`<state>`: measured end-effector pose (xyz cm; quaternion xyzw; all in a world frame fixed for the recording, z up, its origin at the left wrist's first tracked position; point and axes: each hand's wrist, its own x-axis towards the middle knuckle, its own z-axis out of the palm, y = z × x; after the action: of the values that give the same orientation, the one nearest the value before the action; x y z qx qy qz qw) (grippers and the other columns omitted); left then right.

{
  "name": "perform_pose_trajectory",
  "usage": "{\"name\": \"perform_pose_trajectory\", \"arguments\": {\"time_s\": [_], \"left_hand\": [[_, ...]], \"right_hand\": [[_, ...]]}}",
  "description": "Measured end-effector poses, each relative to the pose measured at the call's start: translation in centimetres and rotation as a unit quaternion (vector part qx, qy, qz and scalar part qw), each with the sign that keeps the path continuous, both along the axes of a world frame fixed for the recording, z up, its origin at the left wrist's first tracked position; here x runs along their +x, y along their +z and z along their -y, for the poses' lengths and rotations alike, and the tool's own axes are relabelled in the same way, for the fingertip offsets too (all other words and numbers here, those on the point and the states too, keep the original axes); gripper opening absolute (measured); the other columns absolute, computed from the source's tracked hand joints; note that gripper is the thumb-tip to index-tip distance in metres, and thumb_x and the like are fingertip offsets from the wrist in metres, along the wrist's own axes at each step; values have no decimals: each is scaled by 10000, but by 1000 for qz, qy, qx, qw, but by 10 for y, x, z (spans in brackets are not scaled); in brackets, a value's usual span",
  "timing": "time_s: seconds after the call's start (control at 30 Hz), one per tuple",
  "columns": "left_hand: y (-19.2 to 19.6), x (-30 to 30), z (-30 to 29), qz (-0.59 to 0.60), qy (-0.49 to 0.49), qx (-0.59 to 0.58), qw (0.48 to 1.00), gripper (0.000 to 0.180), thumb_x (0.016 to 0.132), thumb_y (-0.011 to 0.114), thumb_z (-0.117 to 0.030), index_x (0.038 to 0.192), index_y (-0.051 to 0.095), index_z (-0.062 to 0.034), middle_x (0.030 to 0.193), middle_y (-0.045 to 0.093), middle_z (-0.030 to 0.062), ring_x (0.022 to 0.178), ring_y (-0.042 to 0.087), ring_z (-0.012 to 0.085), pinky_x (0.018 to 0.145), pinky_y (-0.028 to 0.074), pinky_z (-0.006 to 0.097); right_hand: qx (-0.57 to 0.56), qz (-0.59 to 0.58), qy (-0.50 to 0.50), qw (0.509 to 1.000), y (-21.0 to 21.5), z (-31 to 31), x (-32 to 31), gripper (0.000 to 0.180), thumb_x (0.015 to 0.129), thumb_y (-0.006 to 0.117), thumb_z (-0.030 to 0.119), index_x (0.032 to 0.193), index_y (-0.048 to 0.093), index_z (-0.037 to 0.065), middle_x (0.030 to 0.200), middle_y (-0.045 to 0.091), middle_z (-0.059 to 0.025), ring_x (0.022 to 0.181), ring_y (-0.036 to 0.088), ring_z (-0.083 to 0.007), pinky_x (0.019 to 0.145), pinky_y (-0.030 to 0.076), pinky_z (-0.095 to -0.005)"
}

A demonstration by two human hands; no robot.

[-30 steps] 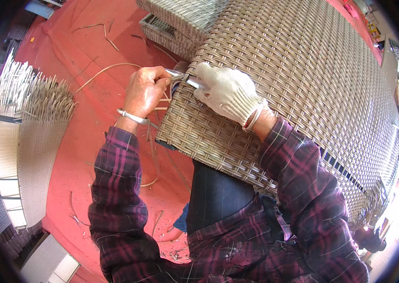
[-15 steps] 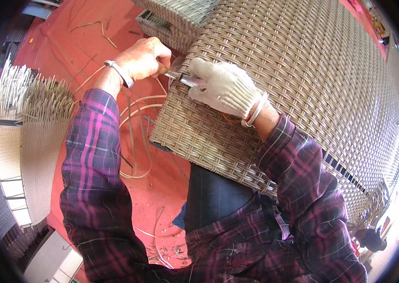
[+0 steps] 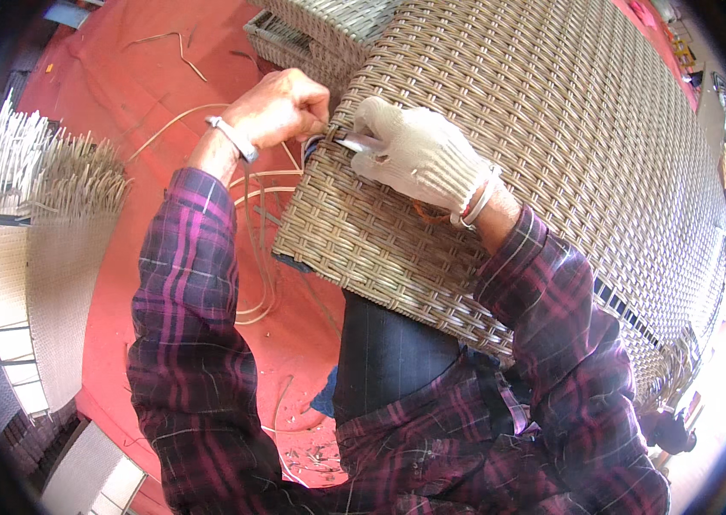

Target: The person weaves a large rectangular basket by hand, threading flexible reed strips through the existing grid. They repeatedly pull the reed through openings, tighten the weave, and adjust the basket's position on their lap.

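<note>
My bare left hand (image 3: 284,107) is closed in a pinch at the left edge of a large woven wicker panel (image 3: 500,112). A pale wicker strand (image 3: 291,155) rises to its fingers, though the fingertips partly hide it. My right hand (image 3: 419,153), in a white knit glove, is wrapped round a shiny metal tool (image 3: 361,143) and rests over the panel by the same edge. The tool points toward my left fingers. Its tip is at the weave and cannot be made out clearly.
Loose strands (image 3: 264,287) loop over the red floor covering (image 3: 191,51) below my left arm. Another woven piece (image 3: 328,26) lies behind the panel's far corner. At the left stands a wicker piece with bristling strand ends (image 3: 54,167). Scraps (image 3: 315,459) litter the floor near me.
My left hand has shifted slightly right, closer to the panel's edge. The tool's thin end, visible before between my hands, now sits against the weave and shows less.
</note>
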<state>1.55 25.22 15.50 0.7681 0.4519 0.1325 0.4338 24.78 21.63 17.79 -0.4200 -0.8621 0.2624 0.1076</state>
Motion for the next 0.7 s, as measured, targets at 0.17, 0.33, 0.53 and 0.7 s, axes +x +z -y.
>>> {"name": "perform_pose_trajectory", "arguments": {"time_s": [0.17,0.33,0.53,0.7], "left_hand": [[1,0,15,71,67,-113,989,62,877,658,-67,894,654,-8,736,650,24,613,585,93,576,477,262],[2,-39,47,87,193,-116,970,110,928,637,-120,976,641,-21,781,627,3,654,569,67,579,460,230],[-11,-22,38,72,158,-66,983,25,859,644,-41,863,661,-23,742,591,-5,693,517,75,628,431,255],[-7,18,34,27,126,95,987,67,808,673,-54,817,637,1,684,629,63,640,602,193,568,447,325]], "right_hand": [[-20,39,-26,999,2,4,-1,372,836,684,252,1166,563,132,807,669,-159,757,679,-356,663,539,-449],[35,-45,1,998,-7,8,-6,335,841,654,250,1162,579,188,814,693,-137,737,682,-359,632,540,-468],[46,-66,17,997,-12,10,1,328,848,640,252,1170,608,198,828,695,-134,739,684,-351,637,545,-460],[52,-19,6,998,-2,14,5,268,858,617,234,1118,636,174,815,692,-140,739,686,-349,628,546,-450]]}}
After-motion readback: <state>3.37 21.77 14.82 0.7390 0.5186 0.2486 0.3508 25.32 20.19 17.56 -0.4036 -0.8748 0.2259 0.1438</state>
